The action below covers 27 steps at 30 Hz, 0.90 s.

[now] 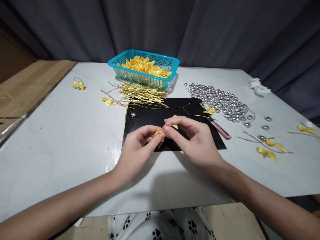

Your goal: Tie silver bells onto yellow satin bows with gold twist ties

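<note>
Both hands meet over a black mat (150,116) on the white table (62,140). My left hand (140,146) pinches a small yellow ribbon bow (159,133) between thumb and fingers. My right hand (192,136) pinches the same bow from the right, fingers curled over it. A thin gold wire hangs from the bow, partly hidden by the fingers. A single silver bead (133,114) lies on the mat's far left part.
A teal basket (172,65) of yellow bows stands at the back, a bundle of gold wire ties (140,93) before it. Several silver beads (222,101) are heaped at the right, near a pink-handled tool (221,130). Finished bows (271,150) lie right; another bow (78,84) lies left.
</note>
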Tool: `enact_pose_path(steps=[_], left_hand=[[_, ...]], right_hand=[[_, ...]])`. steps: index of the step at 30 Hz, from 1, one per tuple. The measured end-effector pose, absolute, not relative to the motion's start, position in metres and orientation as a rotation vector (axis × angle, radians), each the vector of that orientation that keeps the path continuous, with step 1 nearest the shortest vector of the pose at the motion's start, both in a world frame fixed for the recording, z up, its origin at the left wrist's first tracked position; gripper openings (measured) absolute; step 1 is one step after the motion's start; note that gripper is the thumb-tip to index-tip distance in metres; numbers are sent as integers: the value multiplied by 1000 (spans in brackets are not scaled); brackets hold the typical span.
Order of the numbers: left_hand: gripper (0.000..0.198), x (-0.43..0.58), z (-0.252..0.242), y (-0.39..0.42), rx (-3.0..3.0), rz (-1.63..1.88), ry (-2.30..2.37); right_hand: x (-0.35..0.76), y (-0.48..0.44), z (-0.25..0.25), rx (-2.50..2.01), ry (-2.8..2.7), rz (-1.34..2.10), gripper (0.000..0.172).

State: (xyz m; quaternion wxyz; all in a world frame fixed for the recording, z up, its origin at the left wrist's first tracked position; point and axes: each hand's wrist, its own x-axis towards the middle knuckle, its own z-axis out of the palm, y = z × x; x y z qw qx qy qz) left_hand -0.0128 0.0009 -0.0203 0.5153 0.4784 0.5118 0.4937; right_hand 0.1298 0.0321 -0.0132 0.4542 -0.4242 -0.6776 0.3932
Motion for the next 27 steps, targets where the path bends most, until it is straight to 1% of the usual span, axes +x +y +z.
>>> enact_pose_path(steps=[8, 12, 14, 21, 24, 27], left_hand=[[9, -12, -25, -2, 1220, 1185, 1215], [10, -12, -26, -2, 1206, 1182, 1236], [10, -12, -27, -2, 1217, 1185, 1233], [9, -9, -32, -1, 1224, 1127, 1240], [9, -10, -32, 0, 1239, 1136, 1257], [10, -11, -32, 1, 1261, 1149, 1253]], right_hand=[[129, 30, -11, -1064, -1520, 1149, 7], [130, 29, -13, -1047, -1621, 1066, 4], [130, 29, -12, -1026, -1655, 1034, 6], [129, 36, 6, -1075, -1551, 1037, 6], [127, 38, 12, -1095, -1476, 1140, 8], [125, 38, 15, -1105, -1307, 1331, 7]])
